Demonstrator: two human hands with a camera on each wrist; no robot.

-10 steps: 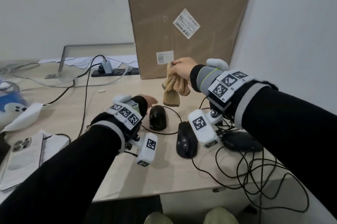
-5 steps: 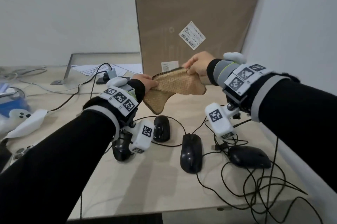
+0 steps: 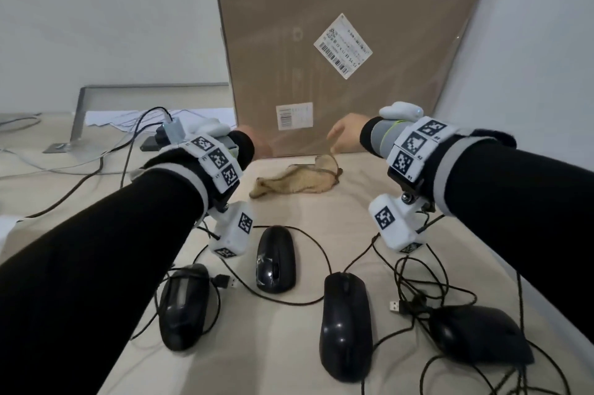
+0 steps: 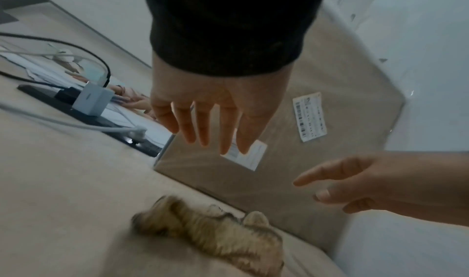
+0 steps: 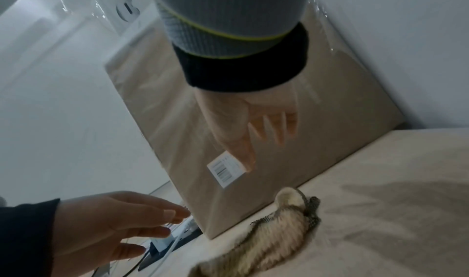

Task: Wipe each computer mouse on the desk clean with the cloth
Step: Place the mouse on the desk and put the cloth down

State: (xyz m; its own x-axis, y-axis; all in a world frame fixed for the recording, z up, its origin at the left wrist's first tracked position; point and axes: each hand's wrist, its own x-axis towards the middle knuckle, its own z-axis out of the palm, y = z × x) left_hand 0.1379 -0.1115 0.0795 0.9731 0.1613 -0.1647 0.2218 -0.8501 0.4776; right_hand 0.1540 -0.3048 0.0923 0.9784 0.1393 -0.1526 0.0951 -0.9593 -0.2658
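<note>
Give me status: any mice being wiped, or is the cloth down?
Done: can't tell which of the four mice are clean. In hand: nothing; cloth lies crumpled on the desk by the cardboard box, left hand and right hand open above it. Left: pick it up, wipe.

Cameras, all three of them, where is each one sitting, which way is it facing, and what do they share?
Head: worn on the head, facing forward and down at the desk; both sleeved forearms and four mice show.
Left wrist: worn on the left wrist, looking along the left hand toward the cardboard box; the right hand enters from the side.
Right wrist: worn on the right wrist, looking along the right hand toward the same box; the left hand enters low.
Shared: all three see the cloth lying on the desk before the box.
</note>
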